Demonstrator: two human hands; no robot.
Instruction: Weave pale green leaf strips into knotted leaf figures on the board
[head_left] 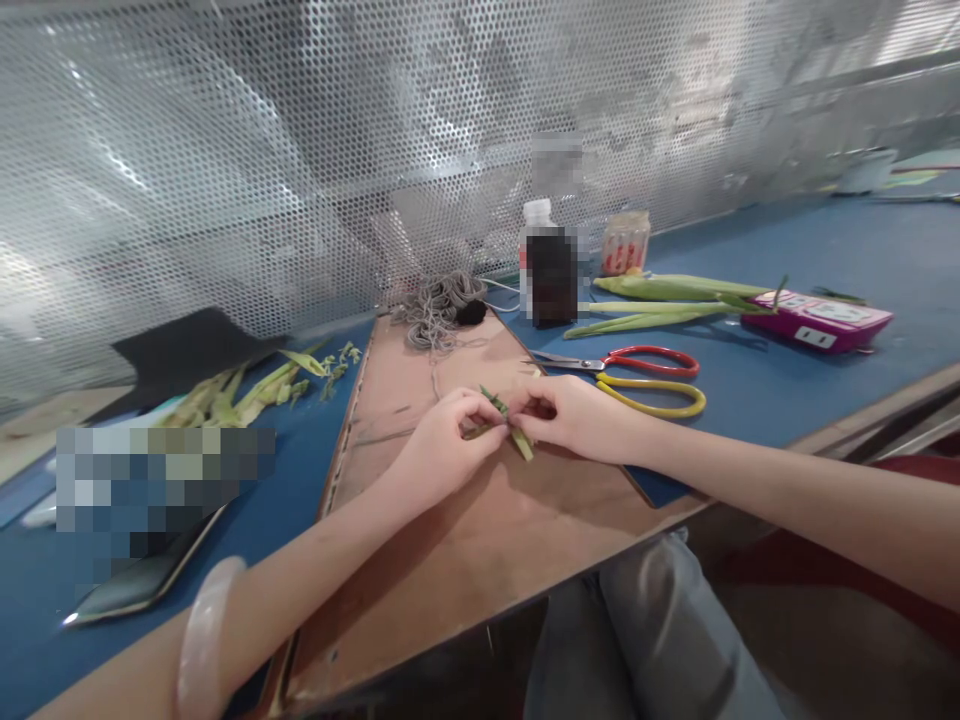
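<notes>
My left hand [459,438] and my right hand [559,415] meet over a brown board [442,560], fingertips nearly touching. Both are pinched on a small piece of green leaf strips [523,441], whose pale end sticks out below the fingers and whose darker tip shows above. The middle of the piece is hidden by the fingers. Scissors [589,364] with one red and one yellow handle lie just beyond my right hand. A grey cord [386,436] runs over the board toward my left hand.
A tangle of grey cord [442,310] lies at the board's far end. Behind are a bottle [538,215] and a jar [625,243]. Long green leaves [667,287] and a magenta box [821,320] lie right. Leaf scraps [262,392] and a dark flat object [150,583] are left. Perforated metal stands behind.
</notes>
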